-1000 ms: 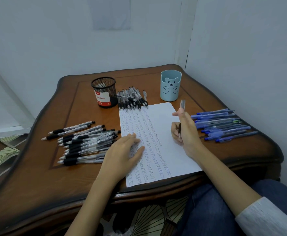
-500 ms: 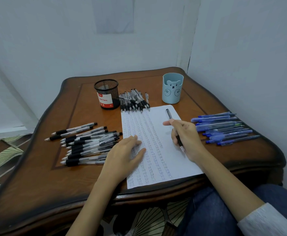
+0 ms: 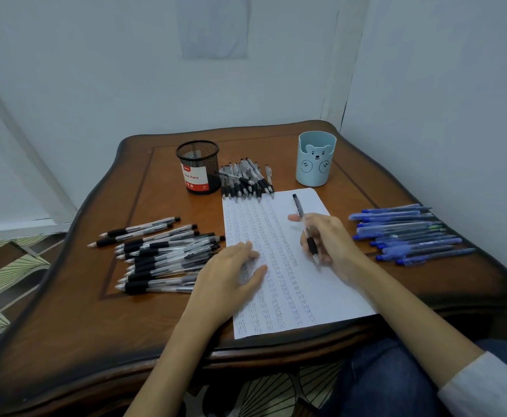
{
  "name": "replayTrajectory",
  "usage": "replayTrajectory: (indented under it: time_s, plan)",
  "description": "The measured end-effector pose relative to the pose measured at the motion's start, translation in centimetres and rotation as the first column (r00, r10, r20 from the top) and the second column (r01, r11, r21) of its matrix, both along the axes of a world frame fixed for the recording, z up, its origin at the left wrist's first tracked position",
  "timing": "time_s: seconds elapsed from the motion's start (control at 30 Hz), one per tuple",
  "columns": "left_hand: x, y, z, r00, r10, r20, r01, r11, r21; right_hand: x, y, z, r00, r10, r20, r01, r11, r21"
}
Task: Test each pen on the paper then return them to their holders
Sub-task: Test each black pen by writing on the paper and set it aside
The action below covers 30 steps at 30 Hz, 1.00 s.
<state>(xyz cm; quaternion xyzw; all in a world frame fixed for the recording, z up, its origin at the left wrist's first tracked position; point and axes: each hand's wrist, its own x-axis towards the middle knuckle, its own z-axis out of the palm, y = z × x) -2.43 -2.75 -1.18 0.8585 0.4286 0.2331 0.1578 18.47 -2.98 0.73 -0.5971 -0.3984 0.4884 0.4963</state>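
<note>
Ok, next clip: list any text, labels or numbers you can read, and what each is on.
"Ball Pens": white-and-red label on the black mesh holder.
Label's small print: too blurred.
Rows of scribbles on the paper: unreadable.
Pen barrel print: too small.
Blue bear cup: a face, no text.

Right hand (image 3: 332, 242) grips black pen (image 3: 305, 228), tip on ruled paper (image 3: 288, 284); left hand (image 3: 231, 275) flat, pinning sheet.

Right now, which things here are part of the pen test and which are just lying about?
Job:
- right hand holding a pen
- left hand flat on the paper
- black pens, second black pile, blue pens
- mesh holder, bear holder

Lying about:
- sheet on the wall; nothing spare on the table
</note>
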Motion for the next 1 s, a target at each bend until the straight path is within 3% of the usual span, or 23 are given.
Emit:
replayTrajectory:
  time_s: [0.1,0.2,0.33,0.67,1.0]
  plan:
    - [0.0,0.4,0.0,1.000,-0.007,0.015,0.007,1.000,-0.002,0.3,2.0,0.8,0.998,0.060,0.034,-0.061,0.998,0.006]
    - [-0.1,0.8,-0.2,0.999,-0.010,0.037,0.010,1.000,-0.008,0.5,5.2,2.0,0.978,0.081,0.193,-0.096,0.993,0.073]
    - [-0.3,1.1,-0.5,0.998,-0.007,0.060,0.008,1.000,-0.011,0.6,10.4,3.2,0.960,0.089,0.266,-0.097,0.995,0.014]
    - [-0.2,1.4,-1.8,0.993,-0.017,0.116,0.013,0.999,0.038,-0.8,18.4,2.5,0.858,-0.062,0.510,0.039,0.998,0.056]
    - [0.1,1.2,-1.9,0.992,-0.025,0.125,0.014,0.996,0.092,-1.7,17.9,2.3,0.844,-0.083,0.530,0.025,0.993,0.115]
